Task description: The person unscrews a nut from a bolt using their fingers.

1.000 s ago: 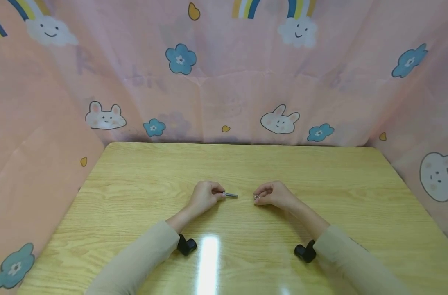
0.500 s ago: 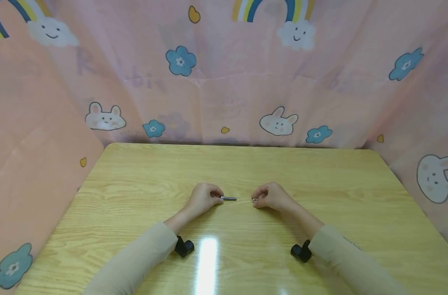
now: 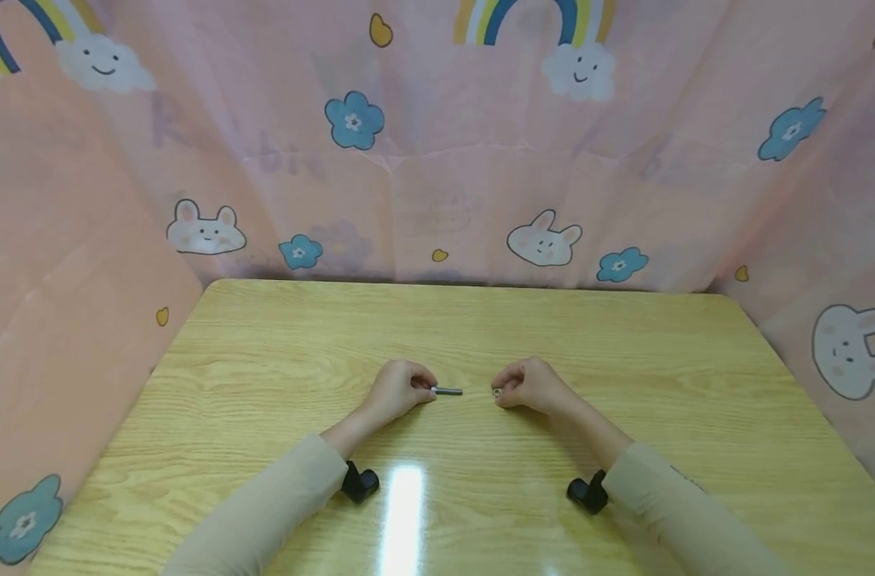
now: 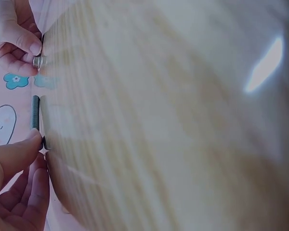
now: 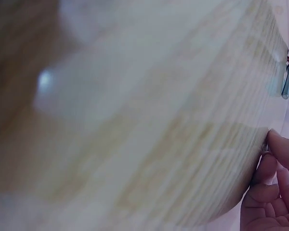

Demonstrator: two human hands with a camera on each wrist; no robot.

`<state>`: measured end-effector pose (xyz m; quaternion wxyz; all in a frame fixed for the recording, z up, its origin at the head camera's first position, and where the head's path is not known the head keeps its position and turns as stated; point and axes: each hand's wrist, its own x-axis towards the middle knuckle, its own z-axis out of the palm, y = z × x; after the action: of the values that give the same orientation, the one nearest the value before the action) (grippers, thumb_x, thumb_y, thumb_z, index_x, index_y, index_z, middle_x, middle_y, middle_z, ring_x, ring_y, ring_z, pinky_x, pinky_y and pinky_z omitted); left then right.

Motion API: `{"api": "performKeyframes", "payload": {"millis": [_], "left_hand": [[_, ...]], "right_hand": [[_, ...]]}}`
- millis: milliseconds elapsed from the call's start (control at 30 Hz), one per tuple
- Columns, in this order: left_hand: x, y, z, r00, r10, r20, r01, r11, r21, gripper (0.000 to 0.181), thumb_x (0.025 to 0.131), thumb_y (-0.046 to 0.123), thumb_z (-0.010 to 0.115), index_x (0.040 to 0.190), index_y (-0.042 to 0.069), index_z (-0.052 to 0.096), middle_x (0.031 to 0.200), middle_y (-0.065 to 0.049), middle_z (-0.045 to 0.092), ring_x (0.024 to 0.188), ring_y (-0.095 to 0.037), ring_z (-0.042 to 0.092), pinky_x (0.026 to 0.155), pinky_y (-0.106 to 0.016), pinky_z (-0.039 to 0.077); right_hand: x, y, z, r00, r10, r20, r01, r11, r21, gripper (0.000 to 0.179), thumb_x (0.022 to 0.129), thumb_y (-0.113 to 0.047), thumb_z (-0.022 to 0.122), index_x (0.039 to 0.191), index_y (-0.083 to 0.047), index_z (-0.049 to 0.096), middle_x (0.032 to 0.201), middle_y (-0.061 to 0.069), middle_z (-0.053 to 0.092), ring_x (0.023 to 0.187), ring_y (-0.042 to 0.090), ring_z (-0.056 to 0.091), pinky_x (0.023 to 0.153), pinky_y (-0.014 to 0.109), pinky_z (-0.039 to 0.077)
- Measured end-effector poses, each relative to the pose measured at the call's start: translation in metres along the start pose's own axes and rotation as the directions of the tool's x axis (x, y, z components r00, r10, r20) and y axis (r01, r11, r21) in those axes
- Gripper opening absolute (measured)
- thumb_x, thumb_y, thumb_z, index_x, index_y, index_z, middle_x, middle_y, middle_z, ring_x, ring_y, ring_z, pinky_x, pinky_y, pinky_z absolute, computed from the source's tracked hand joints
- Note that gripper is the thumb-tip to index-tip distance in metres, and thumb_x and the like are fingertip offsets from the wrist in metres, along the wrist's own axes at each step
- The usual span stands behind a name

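Note:
A threaded metal bolt [image 3: 448, 391] is pinched by one end between the thumb and fingers of my left hand [image 3: 397, 390]. Its shank points right, and the threads show on the bolt [image 4: 35, 111] in the left wrist view. Across a small gap, my right hand [image 3: 538, 386] pinches a small metal nut [image 3: 497, 393] between thumb and fingertips. The nut [image 4: 37, 61] appears as a shiny ring in the left wrist view, apart from the bolt. Fingers mostly cover the nut in the right wrist view, where the bolt [image 5: 288, 82] shows at the right edge.
Both hands are over a light wood-grain table [image 3: 265, 336]. A black wrist camera [image 3: 361, 482] sits at the left sleeve and another black camera [image 3: 589, 491] at the right. A pink patterned curtain [image 3: 423, 184] hangs behind the table and at its sides.
Both hands have come slightly nearer the front of the table. The bolt has turned to lie almost level in the head view. Each hand keeps its hold.

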<state>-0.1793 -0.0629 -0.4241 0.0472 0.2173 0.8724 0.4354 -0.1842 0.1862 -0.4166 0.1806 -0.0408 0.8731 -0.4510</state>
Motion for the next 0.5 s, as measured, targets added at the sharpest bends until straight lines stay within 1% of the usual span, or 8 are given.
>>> {"api": "performKeyframes", "payload": {"millis": [167, 300, 367, 433, 500], "left_hand": [[0.001, -0.001, 0.002, 1.000, -0.016, 0.011, 0.017, 1.000, -0.026, 0.011, 0.075, -0.003, 0.074, 0.086, -0.001, 0.071, 0.078, -0.005, 0.067, 0.065, -0.007, 0.057, 0.059, -0.018, 0.050], [0.001, -0.002, 0.003, 1.000, -0.024, 0.008, 0.024, 0.999, -0.024, 0.011, 0.075, -0.003, 0.075, 0.085, -0.001, 0.071, 0.077, -0.005, 0.067, 0.065, -0.007, 0.057, 0.059, -0.018, 0.050], [0.000, -0.001, 0.002, 1.000, -0.030, 0.006, 0.030, 0.999, -0.024, 0.013, 0.075, -0.003, 0.075, 0.087, -0.001, 0.071, 0.078, -0.005, 0.066, 0.066, -0.008, 0.057, 0.060, -0.018, 0.050], [-0.002, -0.001, 0.000, 0.999, -0.047, 0.008, 0.047, 0.999, -0.020, 0.017, 0.075, -0.002, 0.075, 0.091, -0.002, 0.070, 0.081, -0.005, 0.066, 0.070, -0.010, 0.058, 0.062, -0.019, 0.050], [-0.005, 0.001, -0.006, 0.998, -0.062, 0.015, 0.062, 0.998, -0.005, 0.023, 0.076, 0.000, 0.075, 0.097, -0.003, 0.069, 0.086, -0.007, 0.066, 0.076, -0.014, 0.060, 0.068, -0.022, 0.052]], "right_hand": [[-0.001, 0.001, -0.002, 1.000, -0.004, 0.005, 0.004, 1.000, 0.009, 0.024, 0.073, 0.001, 0.076, 0.096, 0.001, 0.069, 0.068, 0.002, 0.057, 0.064, 0.014, 0.049, 0.059, 0.025, 0.043], [-0.002, 0.003, -0.003, 0.999, -0.031, 0.016, 0.030, 0.999, 0.016, 0.025, 0.073, 0.000, 0.076, 0.097, 0.001, 0.068, 0.069, 0.002, 0.059, 0.064, 0.014, 0.051, 0.060, 0.026, 0.044], [-0.003, 0.003, -0.005, 0.999, -0.029, 0.017, 0.029, 0.999, 0.033, 0.027, 0.072, -0.001, 0.077, 0.098, 0.001, 0.068, 0.070, 0.002, 0.059, 0.065, 0.014, 0.051, 0.060, 0.026, 0.044], [-0.006, 0.003, -0.011, 0.997, -0.073, 0.009, 0.073, 0.997, 0.012, 0.027, 0.075, -0.006, 0.077, 0.100, 0.000, 0.067, 0.073, 0.003, 0.060, 0.065, 0.015, 0.052, 0.058, 0.026, 0.045], [-0.011, 0.003, -0.020, 0.989, -0.146, -0.025, 0.145, 0.989, -0.043, 0.030, 0.080, -0.014, 0.074, 0.105, 0.000, 0.066, 0.079, 0.005, 0.062, 0.070, 0.018, 0.055, 0.061, 0.028, 0.047]]}}
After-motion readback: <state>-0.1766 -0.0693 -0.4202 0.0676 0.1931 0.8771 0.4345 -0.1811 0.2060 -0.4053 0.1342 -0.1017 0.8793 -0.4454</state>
